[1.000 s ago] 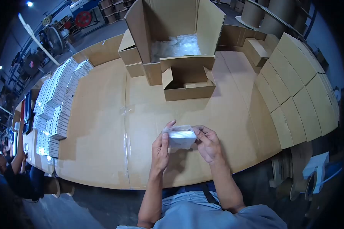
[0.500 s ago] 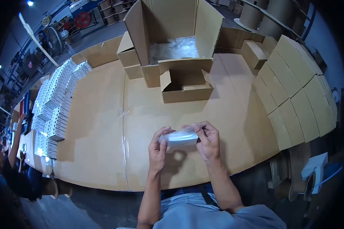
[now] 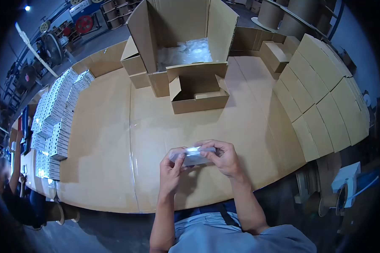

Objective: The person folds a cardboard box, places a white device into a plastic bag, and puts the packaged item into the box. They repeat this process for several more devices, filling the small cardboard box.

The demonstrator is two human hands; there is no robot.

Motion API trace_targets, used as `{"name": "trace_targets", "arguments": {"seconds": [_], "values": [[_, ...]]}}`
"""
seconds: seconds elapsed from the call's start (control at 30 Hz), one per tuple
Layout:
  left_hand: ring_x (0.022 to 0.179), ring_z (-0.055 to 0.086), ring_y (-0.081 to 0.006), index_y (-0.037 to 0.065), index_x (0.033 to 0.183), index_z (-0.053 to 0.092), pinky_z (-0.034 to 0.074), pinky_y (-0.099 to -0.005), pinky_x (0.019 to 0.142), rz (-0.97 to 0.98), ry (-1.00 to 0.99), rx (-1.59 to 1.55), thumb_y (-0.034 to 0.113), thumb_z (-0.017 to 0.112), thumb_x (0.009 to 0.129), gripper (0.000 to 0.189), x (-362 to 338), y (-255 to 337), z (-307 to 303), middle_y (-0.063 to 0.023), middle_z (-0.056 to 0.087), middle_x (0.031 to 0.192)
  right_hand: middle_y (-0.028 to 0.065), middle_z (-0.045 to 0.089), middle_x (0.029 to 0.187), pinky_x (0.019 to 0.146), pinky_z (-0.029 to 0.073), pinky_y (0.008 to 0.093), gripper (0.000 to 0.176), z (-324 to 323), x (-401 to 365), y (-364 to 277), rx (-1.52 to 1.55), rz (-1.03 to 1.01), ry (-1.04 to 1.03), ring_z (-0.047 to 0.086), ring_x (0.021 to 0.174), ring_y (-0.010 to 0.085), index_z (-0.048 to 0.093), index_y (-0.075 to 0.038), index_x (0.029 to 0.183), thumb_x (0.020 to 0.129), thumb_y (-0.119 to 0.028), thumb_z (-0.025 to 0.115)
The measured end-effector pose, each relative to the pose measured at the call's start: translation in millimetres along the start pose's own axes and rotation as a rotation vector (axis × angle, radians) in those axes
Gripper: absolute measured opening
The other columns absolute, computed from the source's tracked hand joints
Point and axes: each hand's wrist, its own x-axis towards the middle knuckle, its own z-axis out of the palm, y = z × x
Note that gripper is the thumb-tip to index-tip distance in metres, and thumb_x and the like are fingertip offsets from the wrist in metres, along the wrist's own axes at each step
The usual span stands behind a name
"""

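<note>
Between my two hands, above the near part of the table, is a clear plastic bag (image 3: 193,157) with a bright glare along its top. My left hand (image 3: 171,168) pinches its left end, thumb in front. On the right end, my right hand (image 3: 222,158) grips the plastic with thumb and fingers. Whether anything lies inside the bag I cannot make out. Beyond my hands stands an open small cardboard box (image 3: 202,104), its flaps up. Behind that, a large open carton (image 3: 179,23) holds a heap of clear plastic bags (image 3: 192,51).
Cardboard covers the table (image 3: 101,139). Stacked small white boxes (image 3: 57,109) line the left edge; stacked brown boxes (image 3: 325,101) line the right. Another open brown box (image 3: 276,55) sits at the back right. A co-worker (image 3: 19,194) is at the far left.
My right hand has moved inward along the bag, and the plastic has tilted and folded between my hands. The whole view has shifted slightly.
</note>
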Motion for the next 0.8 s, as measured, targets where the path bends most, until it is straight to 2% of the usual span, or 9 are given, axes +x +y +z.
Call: {"name": "trace_targets", "arguments": {"seconds": [0.13, 0.23, 0.37, 0.4, 0.5, 0.63, 0.67, 0.73, 0.8], "values": [[0.096, 0.067, -0.0178, 0.003, 0.108, 0.063, 0.066, -0.0408, 0.078, -0.024, 0.058, 0.036, 0.021, 0.057, 0.104, 0.020, -1.6, -1.5, 1.6, -0.0063, 0.065, 0.104, 0.0141, 0.071, 0.116, 0.091, 0.053, 0.0282, 0.012, -5.2, 0.3, -3.6, -0.042, 0.133, 0.072, 0.066, 0.099, 0.0156, 0.071, 0.005, 0.095, 0.093, -0.007, 0.072], [0.095, 0.067, -0.0166, 0.004, 0.105, 0.063, 0.065, -0.0399, 0.076, -0.025, 0.104, 0.050, 0.022, 0.058, 0.104, 0.019, -1.9, 0.9, 3.7, -0.0061, 0.065, 0.103, 0.0155, 0.072, 0.113, 0.090, 0.052, 0.0278, 0.011, -8.1, 1.2, 0.9, -0.061, 0.082, 0.207, 0.066, 0.095, 0.0137, 0.070, 0.004, 0.093, 0.094, -0.007, 0.072], [0.095, 0.067, -0.0158, 0.005, 0.105, 0.063, 0.065, -0.0398, 0.075, -0.008, 0.100, 0.063, 0.023, 0.058, 0.104, 0.019, 2.0, -2.6, -0.8, -0.0056, 0.065, 0.103, 0.0192, 0.064, 0.125, 0.098, 0.049, 0.0333, 0.009, 5.7, -1.9, 1.0, 0.062, -0.235, 0.426, 0.062, 0.108, 0.0189, 0.067, 0.001, 0.093, 0.095, -0.007, 0.070], [0.095, 0.067, -0.0159, 0.005, 0.105, 0.063, 0.065, -0.0397, 0.075, -0.003, 0.100, 0.047, 0.023, 0.058, 0.104, 0.019, 2.8, -3.8, -2.5, -0.0055, 0.065, 0.103, 0.0186, 0.061, 0.130, 0.101, 0.047, 0.0371, 0.007, 7.4, -4.4, -1.5, 0.077, -0.271, 0.407, 0.060, 0.115, 0.0243, 0.069, -0.001, 0.093, 0.093, -0.007, 0.072], [0.094, 0.067, -0.0157, 0.005, 0.106, 0.062, 0.065, -0.0386, 0.074, -0.002, 0.098, 0.040, 0.023, 0.057, 0.104, 0.019, 3.1, -2.5, -3.3, -0.0054, 0.065, 0.103, 0.0179, 0.062, 0.128, 0.100, 0.048, 0.0386, 0.008, 0.6, -6.3, -6.4, -0.361, -0.376, 0.161, 0.061, 0.115, 0.0264, 0.072, -0.004, 0.095, 0.088, -0.006, 0.075], [0.092, 0.068, -0.0149, 0.005, 0.105, 0.061, 0.065, -0.0363, 0.071, 0.015, 0.089, 0.083, 0.025, 0.053, 0.106, 0.022, 4.5, -0.3, -1.5, -0.0058, 0.064, 0.103, 0.0142, 0.070, 0.113, 0.094, 0.053, 0.0359, 0.017, 0.1, -5.1, -9.5, -0.549, -0.146, -0.080, 0.066, 0.107, 0.0256, 0.077, -0.007, 0.098, 0.082, 0.000, 0.076], [0.088, 0.066, -0.0127, 0.005, 0.104, 0.062, 0.063, -0.0333, 0.070, 0.024, 0.121, 0.069, 0.027, 0.052, 0.107, 0.025, 5.4, 1.1, 0.0, -0.0046, 0.064, 0.099, 0.0122, 0.072, 0.102, 0.089, 0.055, 0.0343, 0.020, 1.4, -3.2, -9.6, -0.536, -0.183, -0.078, 0.069, 0.097, 0.0251, 0.077, -0.006, 0.098, 0.081, 0.005, 0.074], [0.080, 0.062, -0.0083, 0.005, 0.101, 0.063, 0.059, -0.0271, 0.067, 0.037, 0.194, 0.042, 0.032, 0.051, 0.108, 0.030, 3.4, 4.5, 2.4, -0.0021, 0.064, 0.092, 0.0120, 0.072, 0.098, 0.087, 0.056, 0.0338, 0.022, -3.5, -3.5, -10.7, -0.485, -0.123, -0.106, 0.070, 0.093, 0.0253, 0.077, -0.006, 0.097, 0.079, 0.007, 0.072], [0.079, 0.061, -0.0080, 0.004, 0.101, 0.061, 0.058, -0.0272, 0.066, 0.040, 0.191, 0.073, 0.032, 0.046, 0.109, 0.032, 3.8, 4.9, 0.7, -0.0015, 0.062, 0.090, 0.0116, 0.072, 0.092, 0.083, 0.056, 0.0327, 0.028, -3.8, -2.5, -15.2, -0.472, -0.103, -0.110, 0.071, 0.086, 0.0247, 0.077, -0.006, 0.098, 0.077, 0.011, 0.070]]}}
